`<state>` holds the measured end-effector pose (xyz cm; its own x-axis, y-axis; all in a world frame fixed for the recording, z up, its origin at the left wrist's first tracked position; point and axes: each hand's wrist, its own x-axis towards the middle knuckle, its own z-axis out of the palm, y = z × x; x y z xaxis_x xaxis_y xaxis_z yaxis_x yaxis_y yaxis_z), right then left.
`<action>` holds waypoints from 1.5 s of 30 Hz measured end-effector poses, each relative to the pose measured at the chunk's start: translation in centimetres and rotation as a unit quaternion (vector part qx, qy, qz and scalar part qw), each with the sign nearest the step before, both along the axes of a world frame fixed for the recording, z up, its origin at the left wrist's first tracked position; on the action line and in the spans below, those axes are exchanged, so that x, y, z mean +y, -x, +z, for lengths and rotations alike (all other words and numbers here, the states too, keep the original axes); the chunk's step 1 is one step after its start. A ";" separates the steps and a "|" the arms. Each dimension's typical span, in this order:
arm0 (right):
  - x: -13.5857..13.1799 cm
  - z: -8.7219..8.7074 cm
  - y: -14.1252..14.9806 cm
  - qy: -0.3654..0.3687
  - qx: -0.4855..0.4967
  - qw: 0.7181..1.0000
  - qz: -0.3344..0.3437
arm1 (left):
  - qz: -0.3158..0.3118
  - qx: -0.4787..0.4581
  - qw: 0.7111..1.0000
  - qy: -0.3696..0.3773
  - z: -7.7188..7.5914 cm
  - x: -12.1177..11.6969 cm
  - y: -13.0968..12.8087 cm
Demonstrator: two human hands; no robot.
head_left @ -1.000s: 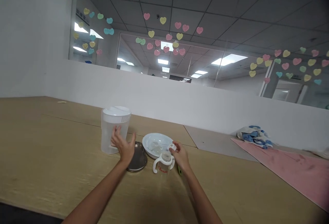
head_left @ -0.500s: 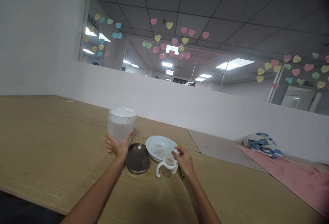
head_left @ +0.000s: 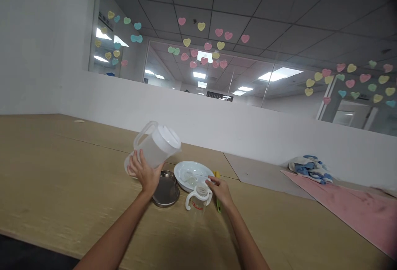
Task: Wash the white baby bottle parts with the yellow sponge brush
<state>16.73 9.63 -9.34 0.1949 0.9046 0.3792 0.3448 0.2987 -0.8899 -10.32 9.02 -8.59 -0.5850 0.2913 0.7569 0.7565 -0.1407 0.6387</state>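
Pitcher: the tall translucent plastic pitcher with a white lid and loop handle (head_left: pixel 151 150) leans to the right, its lidded end above the table; whether its base still touches, I cannot tell, nor how full it is.
Left hand: the left hand (head_left: pixel 145 175) grips the pitcher's body from the near side, fingers spread across the wall, the loop handle unheld.
Right hand: the right hand (head_left: pixel 218 190) closes its fingertips on a small white part (head_left: pixel 208 182), mostly hidden, just beside the bottle.
Bottle: the clear bottle with a white two-handled collar and red lettering (head_left: pixel 197 202) stands upright, mouth uncapped, in front of the plate.
Slip: a smooth, tilted body held by its side could turn in the palm, particularly if heavy.
Spill: a loose lid or steeper tilt could send any contents onto the silver kidney-shaped metal tray (head_left: pixel 166 189) or the round pale-blue plate (head_left: pixel 182 185).
Knock: the right wrist could nudge the bottle's handle or the slim green handle (head_left: pixel 219 206) beside it.
Edges: the brown tabletop (head_left: pixel 77 187) ends at the lower left; the white wall (head_left: pixel 198 119) bounds the back.
Room: broad surface lies left of the pitcher and between the forearms; tray, plate and bottle crowd the middle.
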 end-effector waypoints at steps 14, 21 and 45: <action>-0.2 -0.4 0.1 -0.034 -0.088 0.995 0.021 | -0.035 0.129 0.991 -0.013 -0.4 -0.3 -0.9; -0.6 -0.1 0.4 -0.045 -0.096 0.994 -0.001 | -0.013 0.211 0.976 -0.048 -1.1 0.3 -0.8; -4.0 0.1 2.8 -0.367 -0.346 0.864 0.008 | -0.012 0.280 0.957 -0.079 -1.5 0.6 -0.7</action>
